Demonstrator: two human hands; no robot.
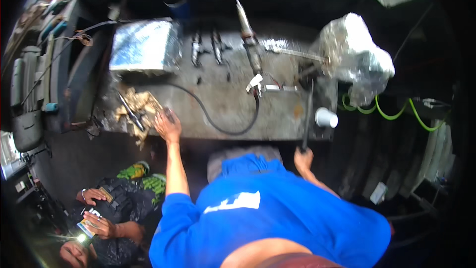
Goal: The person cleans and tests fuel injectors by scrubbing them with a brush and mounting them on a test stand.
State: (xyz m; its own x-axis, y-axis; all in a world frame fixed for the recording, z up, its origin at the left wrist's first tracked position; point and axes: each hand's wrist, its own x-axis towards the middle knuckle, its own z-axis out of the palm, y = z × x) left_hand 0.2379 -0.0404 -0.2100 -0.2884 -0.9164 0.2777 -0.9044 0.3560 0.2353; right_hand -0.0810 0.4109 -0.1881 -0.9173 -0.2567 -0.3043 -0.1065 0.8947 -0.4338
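Neither of my hands is in view. A person in a blue shirt [267, 213] and grey cap bends over a grey metal workbench [223, 104] just ahead of me. That person's left hand [167, 126] rests on the bench's near edge beside a pile of crumpled brownish scraps [138, 104]. Their right hand [303, 159] grips the lower end of a dark rod [307, 117] that stands against the bench front. A black hose [225, 126] loops across the bench top.
On the bench lie a foil-covered box [144, 45], a foil-wrapped lump [354, 55], long metal injector-like parts [250, 45] and a white cup [326, 118]. A green coiled hose [391, 114] hangs at the right. Another person [119, 203] sits low at the left holding a lit phone [87, 228].
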